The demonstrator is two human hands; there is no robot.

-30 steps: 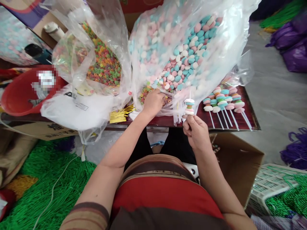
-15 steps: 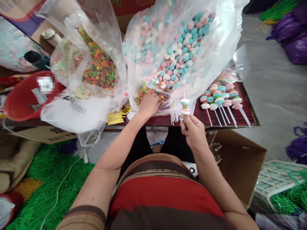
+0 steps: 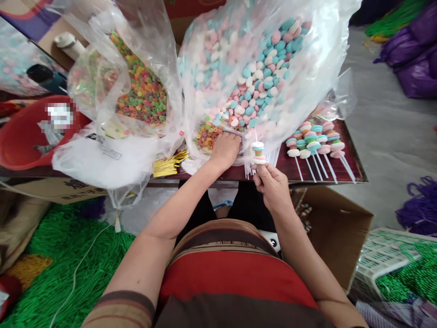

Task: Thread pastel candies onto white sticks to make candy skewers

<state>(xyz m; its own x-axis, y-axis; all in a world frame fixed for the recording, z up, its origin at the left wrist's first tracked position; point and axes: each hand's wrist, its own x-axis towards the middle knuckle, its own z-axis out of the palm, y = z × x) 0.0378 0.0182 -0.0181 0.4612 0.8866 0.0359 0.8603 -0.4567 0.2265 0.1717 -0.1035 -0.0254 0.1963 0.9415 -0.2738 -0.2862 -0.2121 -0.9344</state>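
My right hand pinches a white stick low down, with a candy stack of white, blue, green and pink pieces upright on it. My left hand reaches over the small ring candies at the mouth of the large clear bag. Its fingertips are hidden, so anything between them cannot be made out. Pink, blue and white candies fill that bag. Loose white sticks lie behind my right hand. Several finished-looking candy skewers rest on the table's right end.
A bag of ring candies and a red bowl stand at the left. Gold twist ties lie near the front edge of the dark red table. Below right are an open cardboard box and a white basket.
My left hand has moved right, from above the ring candies toward the candy stack. My right hand still holds the stick, now slightly further left. The view has shifted a little.
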